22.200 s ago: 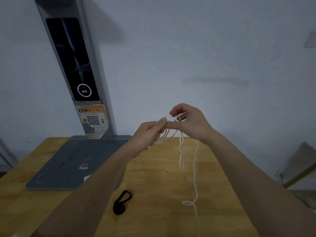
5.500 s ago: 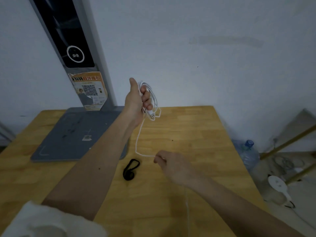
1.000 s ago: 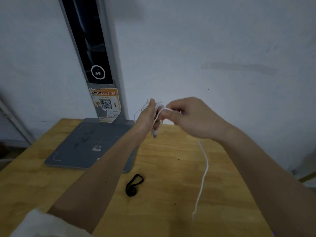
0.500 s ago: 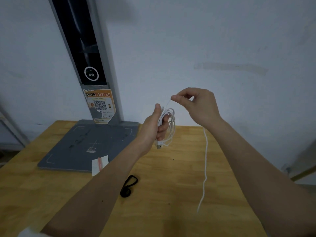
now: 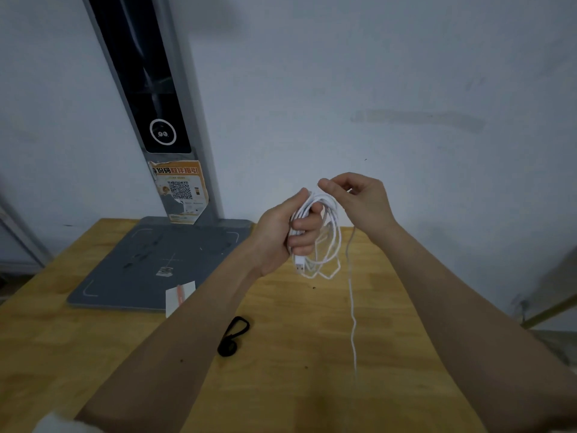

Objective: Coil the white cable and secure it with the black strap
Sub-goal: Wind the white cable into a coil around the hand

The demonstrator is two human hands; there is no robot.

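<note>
Head view: the cable (image 5: 331, 232) is held above the table (image 5: 312, 354), mostly coiled into several loops. The loops are gripped by the left hand (image 5: 287, 232), whose fingers are curled round the bundle, with a USB plug (image 5: 300, 264) hanging just below the fist. The uncoiled end of the cable is pinched between thumb and forefinger of the right hand (image 5: 359, 204), just beside the top of the coil; from there a loose tail is seen hanging down in front of the table. The strap (image 5: 233, 336) is left lying on the table, well apart from both hands, partly hidden by the left forearm. A grey stand (image 5: 150, 260) is set at the table's far left, against the wall.
</note>
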